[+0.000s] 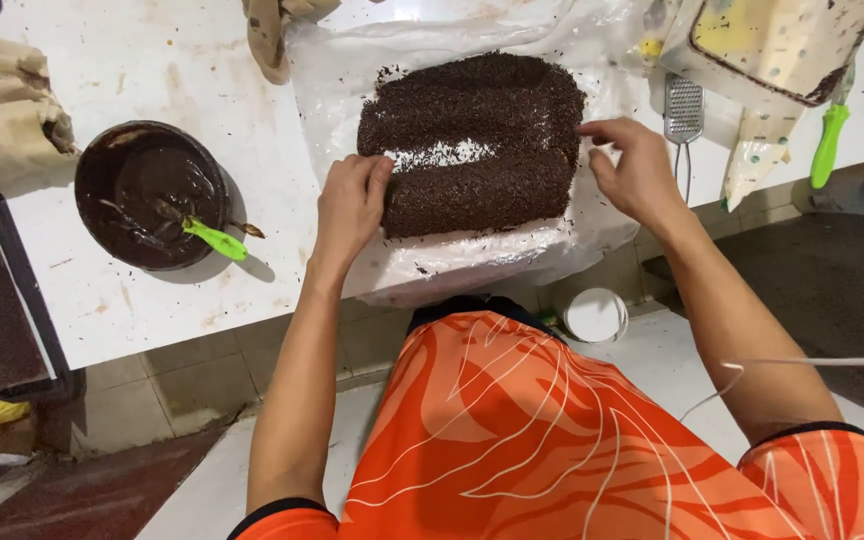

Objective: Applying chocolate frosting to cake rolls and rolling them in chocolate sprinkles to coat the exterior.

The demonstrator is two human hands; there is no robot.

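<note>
Pressing flat against the left end of the sprinkle-covered chocolate roll [477,190], the left hand [350,205] had its fingers stretched out and gripped nothing. The right hand [635,172] touched the roll's right end with loosely curled fingers, also empty. The roll lay on a plastic sheet [472,262] at upper centre, and a bowl of melted chocolate [150,195] stood at left.

Both bare arms are extended forward. Left hand [350,203] is laid flat, fingers together. Right hand [634,172] is held loosely curled, fingers bent.
</note>
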